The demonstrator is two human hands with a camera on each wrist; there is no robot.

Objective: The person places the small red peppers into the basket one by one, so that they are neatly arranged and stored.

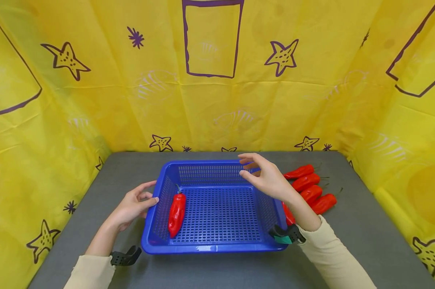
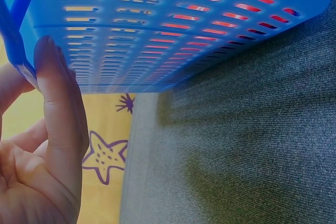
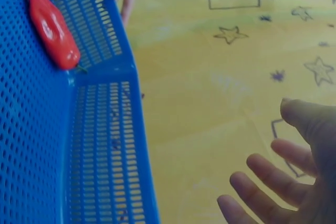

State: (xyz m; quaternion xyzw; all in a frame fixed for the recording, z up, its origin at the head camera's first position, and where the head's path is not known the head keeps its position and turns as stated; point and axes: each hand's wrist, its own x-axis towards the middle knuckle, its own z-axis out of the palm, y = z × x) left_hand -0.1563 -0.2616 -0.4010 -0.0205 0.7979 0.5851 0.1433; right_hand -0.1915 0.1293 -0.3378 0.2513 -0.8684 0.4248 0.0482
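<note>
A blue plastic basket (image 1: 215, 249) with slotted walls stands on the table. My left hand (image 1: 135, 205) holds its left rim, thumb over the edge and fingers outside; in the left wrist view that hand (image 2: 55, 129) pinches the rim. One red pepper (image 1: 177, 214) lies lengthwise inside, along the left wall, stem toward the back. Over the basket's right back part hovers my right hand (image 1: 269, 178), fingers loosely bent and apart, holding nothing. The right wrist view shows those spread fingers (image 3: 268, 190) away from the basket wall.
Several more red peppers (image 1: 324, 204) lie in a row beside the basket's right wall, partly hidden by my right forearm. A dark grey cloth (image 1: 217, 271) covers the table. Yellow patterned curtains (image 1: 210, 116) enclose the back and both sides.
</note>
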